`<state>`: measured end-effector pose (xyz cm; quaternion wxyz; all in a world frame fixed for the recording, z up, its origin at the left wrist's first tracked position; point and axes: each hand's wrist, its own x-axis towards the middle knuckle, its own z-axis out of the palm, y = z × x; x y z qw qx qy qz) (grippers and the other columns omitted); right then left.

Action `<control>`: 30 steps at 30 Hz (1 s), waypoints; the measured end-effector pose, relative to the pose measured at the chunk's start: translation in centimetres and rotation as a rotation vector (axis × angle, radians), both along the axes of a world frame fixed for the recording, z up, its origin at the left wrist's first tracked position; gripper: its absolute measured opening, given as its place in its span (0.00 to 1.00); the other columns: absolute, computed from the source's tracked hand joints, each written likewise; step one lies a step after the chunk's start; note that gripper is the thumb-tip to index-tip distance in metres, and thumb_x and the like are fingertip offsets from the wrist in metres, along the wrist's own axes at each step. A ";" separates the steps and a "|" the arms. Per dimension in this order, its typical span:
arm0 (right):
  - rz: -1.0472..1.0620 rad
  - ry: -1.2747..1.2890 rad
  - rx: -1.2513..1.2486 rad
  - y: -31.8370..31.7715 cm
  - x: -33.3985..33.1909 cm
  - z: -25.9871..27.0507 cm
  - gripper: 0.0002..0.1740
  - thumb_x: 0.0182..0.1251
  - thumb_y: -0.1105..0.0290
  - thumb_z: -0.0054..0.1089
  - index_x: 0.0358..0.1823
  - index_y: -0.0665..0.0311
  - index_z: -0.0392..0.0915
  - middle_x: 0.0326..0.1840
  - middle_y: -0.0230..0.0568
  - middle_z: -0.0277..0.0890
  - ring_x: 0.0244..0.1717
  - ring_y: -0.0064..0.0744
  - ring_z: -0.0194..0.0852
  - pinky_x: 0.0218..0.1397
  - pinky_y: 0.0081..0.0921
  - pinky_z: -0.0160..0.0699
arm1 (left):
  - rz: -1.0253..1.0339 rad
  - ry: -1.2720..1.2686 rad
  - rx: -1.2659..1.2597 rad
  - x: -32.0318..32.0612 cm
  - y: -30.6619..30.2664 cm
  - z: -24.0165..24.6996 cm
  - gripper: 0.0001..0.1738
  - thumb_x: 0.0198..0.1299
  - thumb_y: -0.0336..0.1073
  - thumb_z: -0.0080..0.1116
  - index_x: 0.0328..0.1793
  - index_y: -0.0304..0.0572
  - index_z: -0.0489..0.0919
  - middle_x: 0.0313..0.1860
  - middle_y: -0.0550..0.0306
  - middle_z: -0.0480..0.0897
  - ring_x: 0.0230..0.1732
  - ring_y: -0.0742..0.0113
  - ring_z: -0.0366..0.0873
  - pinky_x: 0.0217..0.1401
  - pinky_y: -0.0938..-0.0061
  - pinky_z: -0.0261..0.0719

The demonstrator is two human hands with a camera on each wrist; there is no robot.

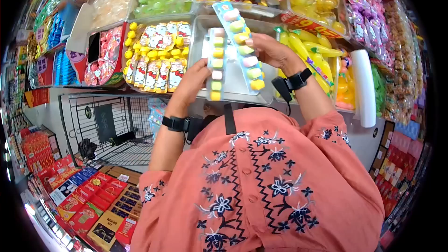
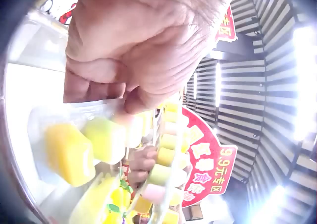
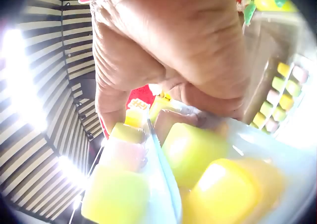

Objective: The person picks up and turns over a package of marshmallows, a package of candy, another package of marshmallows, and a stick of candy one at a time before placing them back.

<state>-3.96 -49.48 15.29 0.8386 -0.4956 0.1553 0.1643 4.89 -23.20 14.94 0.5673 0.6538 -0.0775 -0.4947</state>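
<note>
In the head view, the left hand (image 1: 192,80) grips a narrow clear pack (image 1: 217,64) of pink, green and yellow pieces by its left edge. The right hand (image 1: 276,52) pinches a longer, tilted blue-backed pack (image 1: 241,42) of similar pieces at its right side. Both packs are above a grey tray (image 1: 264,94). The left wrist view shows the left thumb and fingers (image 2: 133,50) on the clear pack's edge, large yellow piece (image 2: 72,153) nearest. In the right wrist view, the right hand (image 3: 168,50) has pieces on both sides of a blue card edge (image 3: 166,177) between its fingers.
Left of the tray are Hello Kitty pouches (image 1: 158,60); to its right, yellow banana-shaped packs (image 1: 315,53). A white roll (image 1: 364,88) stands at the right. A wire cart (image 1: 109,126) is at the lower left, near boxed goods (image 1: 88,200).
</note>
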 end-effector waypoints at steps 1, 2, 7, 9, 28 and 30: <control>-0.010 -0.014 0.009 0.6 0.5 0.1 0.30 0.68 0.56 0.67 0.68 0.61 0.73 0.54 0.27 0.80 0.48 0.16 0.79 0.51 0.19 0.82 | 0.078 0.028 -0.050 -0.5 0.3 0.2 0.22 0.67 0.34 0.48 0.67 0.40 0.75 0.52 0.61 0.83 0.48 0.73 0.83 0.47 0.75 0.83; -0.019 -0.026 0.018 1.4 0.9 0.4 0.30 0.68 0.56 0.67 0.67 0.62 0.74 0.54 0.28 0.80 0.48 0.15 0.80 0.51 0.19 0.82 | 0.157 0.056 -0.103 -0.9 0.5 0.3 0.22 0.68 0.35 0.48 0.68 0.41 0.74 0.53 0.61 0.83 0.49 0.73 0.83 0.48 0.74 0.83; 0.055 -0.057 0.000 6.2 2.9 3.1 0.30 0.68 0.58 0.67 0.67 0.63 0.73 0.59 0.34 0.80 0.54 0.24 0.82 0.57 0.25 0.81 | 0.423 0.062 -0.286 -1.7 2.2 1.3 0.21 0.71 0.34 0.46 0.69 0.42 0.71 0.54 0.59 0.82 0.52 0.71 0.84 0.53 0.72 0.85; 0.120 -0.098 -0.010 8.5 3.9 3.9 0.32 0.67 0.58 0.67 0.68 0.64 0.71 0.60 0.34 0.79 0.57 0.24 0.79 0.61 0.26 0.77 | 0.472 0.080 -0.390 -1.5 3.7 1.0 0.20 0.72 0.35 0.45 0.69 0.41 0.70 0.58 0.57 0.81 0.57 0.69 0.82 0.60 0.70 0.82; 0.411 -0.707 -0.619 30.1 8.0 1.2 0.24 0.75 0.56 0.55 0.59 0.70 0.72 0.49 0.52 0.77 0.48 0.45 0.75 0.54 0.40 0.73 | 1.032 -0.001 -0.687 -5.9 18.0 0.9 0.25 0.75 0.52 0.54 0.65 0.40 0.74 0.58 0.59 0.79 0.59 0.71 0.78 0.62 0.72 0.78; 0.319 -0.873 -0.882 32.3 7.1 -0.4 0.24 0.77 0.55 0.51 0.53 0.73 0.73 0.44 0.64 0.73 0.45 0.63 0.69 0.52 0.50 0.67 | 1.110 0.019 -0.685 -6.6 19.2 -0.8 0.26 0.75 0.52 0.55 0.66 0.40 0.74 0.59 0.59 0.80 0.59 0.71 0.78 0.61 0.73 0.78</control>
